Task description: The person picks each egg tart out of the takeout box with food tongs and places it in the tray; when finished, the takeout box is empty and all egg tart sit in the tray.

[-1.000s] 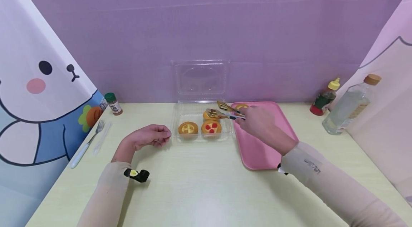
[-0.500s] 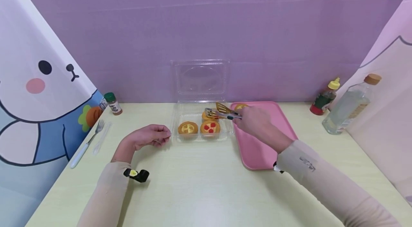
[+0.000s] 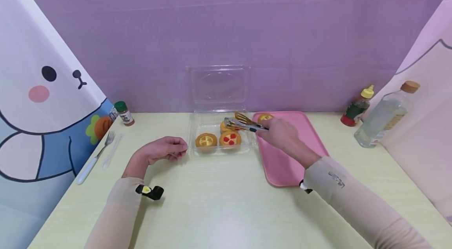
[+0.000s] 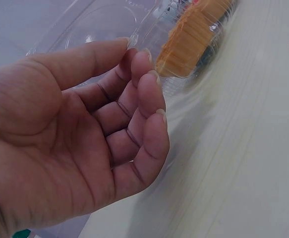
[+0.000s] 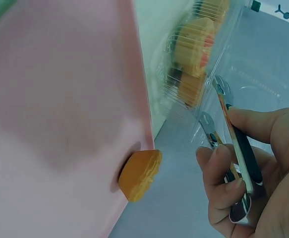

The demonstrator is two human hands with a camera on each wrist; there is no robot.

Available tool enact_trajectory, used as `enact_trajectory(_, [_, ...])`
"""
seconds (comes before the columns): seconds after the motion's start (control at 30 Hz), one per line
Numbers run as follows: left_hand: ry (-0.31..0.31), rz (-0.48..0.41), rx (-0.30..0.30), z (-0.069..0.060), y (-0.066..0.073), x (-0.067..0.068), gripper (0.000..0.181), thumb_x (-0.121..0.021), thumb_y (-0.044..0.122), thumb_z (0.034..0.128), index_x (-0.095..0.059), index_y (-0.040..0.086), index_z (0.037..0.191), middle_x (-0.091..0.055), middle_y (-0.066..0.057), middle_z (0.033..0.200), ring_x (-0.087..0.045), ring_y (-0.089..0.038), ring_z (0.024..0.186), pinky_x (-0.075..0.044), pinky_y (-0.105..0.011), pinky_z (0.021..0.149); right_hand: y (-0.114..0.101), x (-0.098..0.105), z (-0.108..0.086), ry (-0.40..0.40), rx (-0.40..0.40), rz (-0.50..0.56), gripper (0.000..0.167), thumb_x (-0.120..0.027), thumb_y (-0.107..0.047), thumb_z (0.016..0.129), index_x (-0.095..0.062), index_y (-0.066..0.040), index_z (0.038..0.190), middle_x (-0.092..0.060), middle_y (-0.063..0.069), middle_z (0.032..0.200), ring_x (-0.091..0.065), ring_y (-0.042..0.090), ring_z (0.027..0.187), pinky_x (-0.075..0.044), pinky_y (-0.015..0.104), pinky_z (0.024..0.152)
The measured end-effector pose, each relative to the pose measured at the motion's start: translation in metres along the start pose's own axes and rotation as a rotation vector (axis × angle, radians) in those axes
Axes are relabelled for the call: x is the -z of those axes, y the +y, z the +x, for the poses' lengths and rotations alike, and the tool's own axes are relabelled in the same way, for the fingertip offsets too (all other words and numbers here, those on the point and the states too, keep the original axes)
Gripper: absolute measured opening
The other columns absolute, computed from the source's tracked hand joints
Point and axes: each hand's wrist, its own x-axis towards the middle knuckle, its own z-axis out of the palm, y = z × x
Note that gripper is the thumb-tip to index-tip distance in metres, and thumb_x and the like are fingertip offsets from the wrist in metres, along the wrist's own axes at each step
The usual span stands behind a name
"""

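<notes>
The left hand [image 3: 164, 149] is at the left edge of a clear hinged container [image 3: 212, 154]; its thumb and index fingertip pinch the rim [image 4: 132, 42] in the left wrist view. The right hand [image 3: 280, 133] grips metal tongs [image 3: 247, 126], whose spread tips are over a tart [image 3: 223, 126] in the container's back right. In front of that lies a red-topped tart [image 3: 230, 138], with a yellow-topped tart [image 3: 206, 140] to its left. Another tart [image 3: 265, 117] sits on the pink tray [image 3: 282, 170], at its back left corner. The container's lid [image 3: 220, 88] stands raised.
A fork [image 3: 95, 160], a clear plastic utensil [image 3: 112, 152] and a green-capped spice jar [image 3: 124, 114] are at the left. On the right stand a yellow-capped sauce bottle [image 3: 356, 107] and a tall clear bottle [image 3: 385, 115]. A purple backdrop [image 3: 226, 25] rises behind the table.
The tongs' tips have shifted slightly left over the back tart, and the red-topped tart has moved a little left. The left hand has stayed at the container's edge.
</notes>
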Motion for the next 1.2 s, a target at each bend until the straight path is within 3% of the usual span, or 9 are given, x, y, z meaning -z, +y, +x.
enact_trajectory(0.27, [0.011,0.01,-0.016,-0.001,0.001,0.0,0.018,-0.054,0.018,0.1033,-0.058,0.001,0.105,-0.06,-0.004,0.092,-0.056,-0.017,0.084,-0.051,-0.033,0.08,-0.003,0.002,0.001,-0.016,-0.005,0.009,0.047,-0.061,-0.047,0.095,-0.06,-0.03,0.139,-0.065,0.002,0.083,-0.045,0.016,0.057,-0.031,0.03,0.048])
enact_trajectory(0.4, [0.018,0.013,-0.023,0.0,0.001,0.0,0.022,-0.054,0.018,0.1033,-0.056,-0.003,0.109,-0.06,-0.005,0.092,-0.055,-0.017,0.084,-0.051,-0.033,0.08,-0.007,0.004,0.001,-0.035,-0.004,-0.006,0.044,-0.061,-0.046,0.095,-0.064,-0.025,0.134,-0.064,0.001,0.087,-0.046,0.016,0.059,-0.031,0.029,0.048])
enact_trajectory(0.6, [0.037,0.011,-0.014,0.0,0.001,0.002,0.026,-0.054,0.018,0.1035,-0.054,-0.006,0.112,-0.06,-0.004,0.092,-0.055,-0.017,0.083,-0.051,-0.032,0.078,-0.013,0.003,0.005,-0.032,0.005,-0.016,0.026,-0.061,-0.045,0.095,-0.07,-0.021,0.099,-0.059,-0.001,0.083,-0.051,0.017,0.066,-0.035,0.03,0.051])
enact_trajectory(0.73, [0.039,0.007,-0.008,0.0,0.001,0.001,0.026,-0.054,0.018,0.1031,-0.054,-0.006,0.112,-0.06,-0.004,0.092,-0.055,-0.017,0.083,-0.051,-0.031,0.078,-0.015,0.002,0.006,-0.021,0.012,-0.008,0.027,-0.062,-0.044,0.094,-0.066,-0.02,0.081,-0.055,-0.002,0.073,-0.049,0.016,0.061,-0.032,0.029,0.049])
enact_trajectory(1.0, [0.037,0.008,-0.009,0.0,0.001,0.001,0.024,-0.054,0.018,0.1033,-0.055,-0.005,0.111,-0.061,-0.003,0.092,-0.056,-0.017,0.083,-0.051,-0.031,0.078,-0.006,-0.007,0.006,0.023,0.034,0.039,0.018,-0.065,-0.04,0.095,-0.073,-0.024,0.098,-0.055,-0.002,0.074,-0.046,0.016,0.059,-0.028,0.028,0.047])
enact_trajectory(1.2, [0.039,0.004,-0.005,0.0,0.002,0.0,0.023,-0.054,0.018,0.1029,-0.056,-0.004,0.11,-0.061,-0.003,0.092,-0.056,-0.016,0.083,-0.051,-0.031,0.078,-0.002,-0.013,0.003,0.054,0.061,0.072,0.018,-0.066,-0.038,0.095,-0.069,-0.023,0.086,-0.051,-0.005,0.063,-0.046,0.015,0.055,-0.028,0.028,0.046])
